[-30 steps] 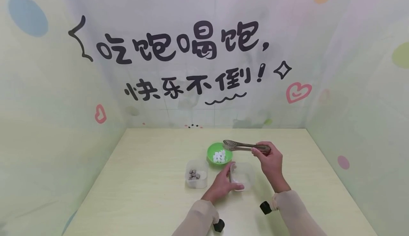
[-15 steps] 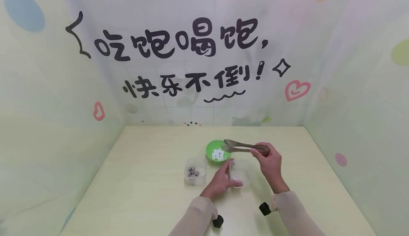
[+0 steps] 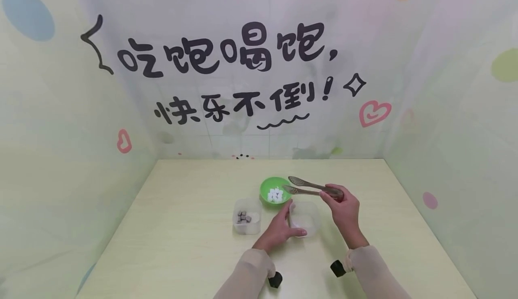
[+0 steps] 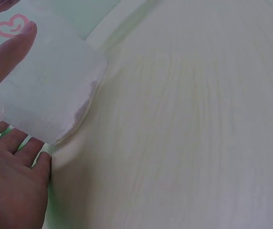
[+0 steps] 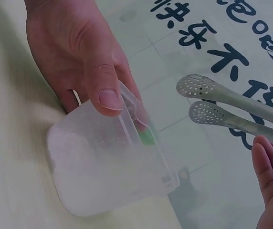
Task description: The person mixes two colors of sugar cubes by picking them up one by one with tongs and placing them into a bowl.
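Tongs: right hand pinches them, tips apart.
Tub: left hand grips its left side.
Bowl: toward the desk's back edge, holding white cubes.

At eight o'clock, a bare left hand holds a round-cornered, milky plastic box at ten; a pale, wood-grained tabletop spans one to five.

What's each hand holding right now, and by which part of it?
The right hand holds the metal tongs by their handle end, away from the holed tips. The left hand grips a plastic tub by its side walls.
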A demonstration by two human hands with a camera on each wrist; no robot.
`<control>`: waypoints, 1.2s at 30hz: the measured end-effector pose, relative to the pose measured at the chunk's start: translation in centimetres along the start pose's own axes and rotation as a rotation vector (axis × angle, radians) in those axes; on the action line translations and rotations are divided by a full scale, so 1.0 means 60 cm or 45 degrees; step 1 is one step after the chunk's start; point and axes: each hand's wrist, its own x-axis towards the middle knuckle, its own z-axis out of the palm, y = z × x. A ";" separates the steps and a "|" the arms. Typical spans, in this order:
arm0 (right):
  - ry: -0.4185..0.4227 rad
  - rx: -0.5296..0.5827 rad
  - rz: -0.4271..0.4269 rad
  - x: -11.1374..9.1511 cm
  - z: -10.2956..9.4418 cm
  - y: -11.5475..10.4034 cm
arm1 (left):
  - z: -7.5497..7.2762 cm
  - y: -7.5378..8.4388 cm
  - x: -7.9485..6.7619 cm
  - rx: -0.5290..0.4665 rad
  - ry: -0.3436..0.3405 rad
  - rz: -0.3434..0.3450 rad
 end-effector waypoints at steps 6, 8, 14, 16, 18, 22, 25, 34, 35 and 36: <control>0.019 0.029 0.019 -0.005 -0.004 0.002 | 0.002 -0.005 -0.002 0.029 0.001 0.025; 0.028 0.037 0.025 -0.008 -0.004 0.004 | 0.002 -0.006 -0.003 0.036 0.003 0.038; 0.033 0.077 0.028 -0.013 -0.005 0.011 | -0.001 -0.006 -0.009 0.038 0.023 0.038; 0.029 0.094 0.035 -0.015 -0.006 0.014 | -0.002 -0.006 -0.011 0.039 0.024 0.028; 0.023 0.111 0.046 -0.018 -0.007 0.016 | -0.004 -0.005 -0.015 0.038 0.020 0.027; 0.019 0.129 0.063 -0.021 -0.009 0.019 | -0.007 -0.003 -0.021 0.031 0.005 0.022; 0.013 0.132 0.071 -0.023 -0.010 0.018 | -0.009 -0.003 -0.026 0.029 0.003 0.040; 0.004 0.137 0.131 -0.032 -0.010 0.021 | -0.016 -0.010 -0.044 -0.034 0.032 0.056; 0.003 0.135 0.132 -0.034 -0.010 0.022 | -0.016 -0.010 -0.047 -0.058 0.042 0.058; 0.003 0.136 0.131 -0.036 -0.009 0.023 | -0.016 -0.011 -0.050 -0.076 0.053 0.064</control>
